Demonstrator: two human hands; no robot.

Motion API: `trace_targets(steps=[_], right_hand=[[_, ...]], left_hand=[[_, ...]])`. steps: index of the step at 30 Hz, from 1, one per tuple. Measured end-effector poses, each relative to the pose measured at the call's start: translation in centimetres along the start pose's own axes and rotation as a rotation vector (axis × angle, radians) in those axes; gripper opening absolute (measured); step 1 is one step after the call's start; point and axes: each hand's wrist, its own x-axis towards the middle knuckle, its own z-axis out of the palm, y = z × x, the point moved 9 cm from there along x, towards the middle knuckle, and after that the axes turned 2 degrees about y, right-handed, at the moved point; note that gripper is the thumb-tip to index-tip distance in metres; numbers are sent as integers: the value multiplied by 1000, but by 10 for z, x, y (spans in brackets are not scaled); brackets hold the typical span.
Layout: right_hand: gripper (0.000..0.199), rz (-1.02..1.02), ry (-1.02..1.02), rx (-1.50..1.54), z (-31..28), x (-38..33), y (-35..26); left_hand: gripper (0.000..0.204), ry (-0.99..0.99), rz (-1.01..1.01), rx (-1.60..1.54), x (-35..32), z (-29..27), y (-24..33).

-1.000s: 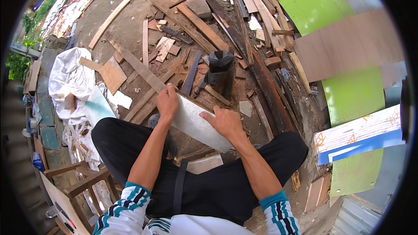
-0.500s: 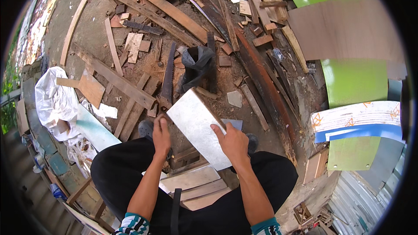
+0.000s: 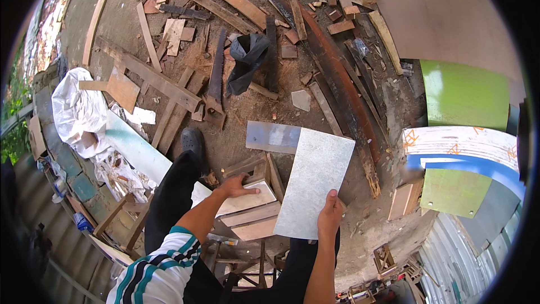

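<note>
In my right hand [image 3: 329, 214] is a pale grey rectangular panel [image 3: 315, 174], tilted, with my thumb on its face near the lower right edge and the other fingers hidden. My left hand [image 3: 239, 187], fingers apart, rests on the top slats of a low wooden frame [image 3: 256, 214] between my legs. The panel covers the frame's right part. A bluish-grey strip of board [image 3: 273, 137] shows beyond the panel's far corner.
Farther off stands a black bag [image 3: 247, 62], with scattered planks and offcuts around it. A long dark reddish beam [image 3: 343, 87] crosses the ground at right. White plastic sheeting [image 3: 79, 110] lies left; green panels [image 3: 464, 93] and corrugated metal [image 3: 450, 264] stand right.
The panel has swung right and nearer, held by my right hand. My left hand has come down onto the wooden frame. My legs have shifted, and more of the frame and bluish-grey strip shows.
</note>
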Motion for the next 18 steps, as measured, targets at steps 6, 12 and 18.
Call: trace_targets(steps=[6,12,18], right_hand=[[82,-100,20,-69,-7,6,1],[84,-50,43,11,-32,19,2],[83,-65,33,-89,-41,20,11]], left_hand=[[123,117,21,12,-4,-12,15],[120,215,106,63,5,-89,49],[108,281,89,235,-2,-160,89]])
